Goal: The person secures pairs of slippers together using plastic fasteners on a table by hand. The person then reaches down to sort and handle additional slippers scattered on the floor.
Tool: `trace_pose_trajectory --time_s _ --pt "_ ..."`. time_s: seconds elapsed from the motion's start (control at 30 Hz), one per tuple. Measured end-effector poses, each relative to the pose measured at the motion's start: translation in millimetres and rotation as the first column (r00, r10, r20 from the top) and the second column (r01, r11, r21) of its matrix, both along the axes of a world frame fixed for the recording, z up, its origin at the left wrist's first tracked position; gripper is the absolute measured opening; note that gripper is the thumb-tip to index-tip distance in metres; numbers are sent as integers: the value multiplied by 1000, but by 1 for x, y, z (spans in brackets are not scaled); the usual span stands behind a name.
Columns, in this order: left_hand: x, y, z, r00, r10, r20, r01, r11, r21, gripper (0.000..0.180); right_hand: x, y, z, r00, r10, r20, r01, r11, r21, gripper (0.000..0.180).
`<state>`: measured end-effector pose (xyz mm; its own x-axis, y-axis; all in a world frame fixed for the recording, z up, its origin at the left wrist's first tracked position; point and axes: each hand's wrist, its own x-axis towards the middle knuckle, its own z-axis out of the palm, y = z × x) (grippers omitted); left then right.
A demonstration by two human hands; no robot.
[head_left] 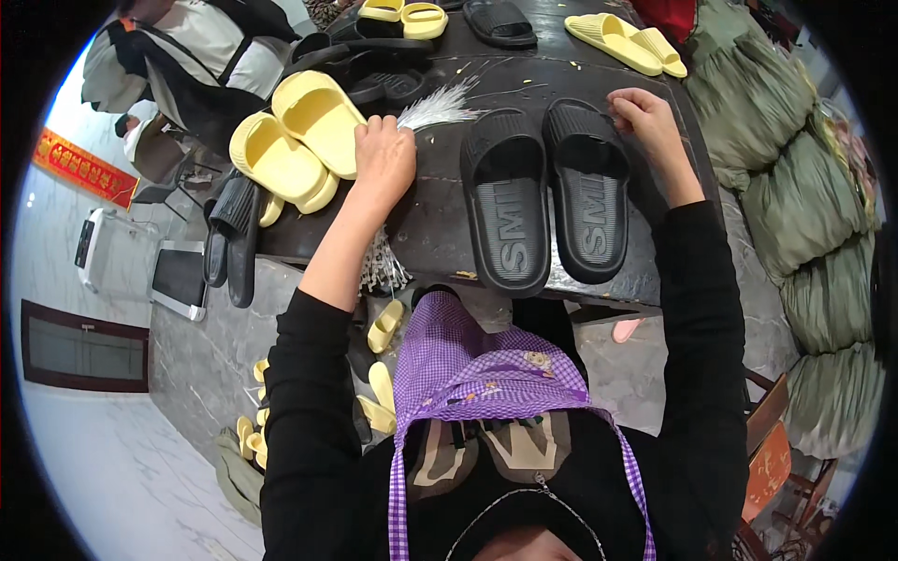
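One pair of slippers (524, 210) is set near the front edge of the table (430, 206) — a second pair (304, 133) is placed to its left, and sacks (809, 210) are piled beyond the table's right side.

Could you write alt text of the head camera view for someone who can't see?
A person's left hand is beside yellow slippers, their right hand beside larger-looking black slippers, on a dark table. White strands lie between the pairs.
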<state>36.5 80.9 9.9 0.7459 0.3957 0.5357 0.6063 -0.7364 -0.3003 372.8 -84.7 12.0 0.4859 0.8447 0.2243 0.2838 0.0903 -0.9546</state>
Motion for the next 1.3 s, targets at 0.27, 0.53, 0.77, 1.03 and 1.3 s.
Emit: trace_pose_trajectory --time_s 0.27,0.53,0.77,1.03,1.3 --pt "5 18 -7 992 38 -119 -32 998 53 9 -7 4 0 1000 -10 7 10 1000 -14 16" --pt "15 28 12 968 -115 223 117 993 3 12 10 4 8 996 -45 73 41 997 58 13" --pt "-8 2 38 669 -4 743 407 839 -362 11 1 -4 -2 995 -66 75 58 993 103 11" --pt "-27 -48 66 465 161 870 731 485 -481 10 -76 -11 51 975 -18 221 -38 968 249 17" --pt "-29 -87 60 599 -235 765 725 566 -393 11 -207 -7 82 724 305 619 -587 743 320 26"
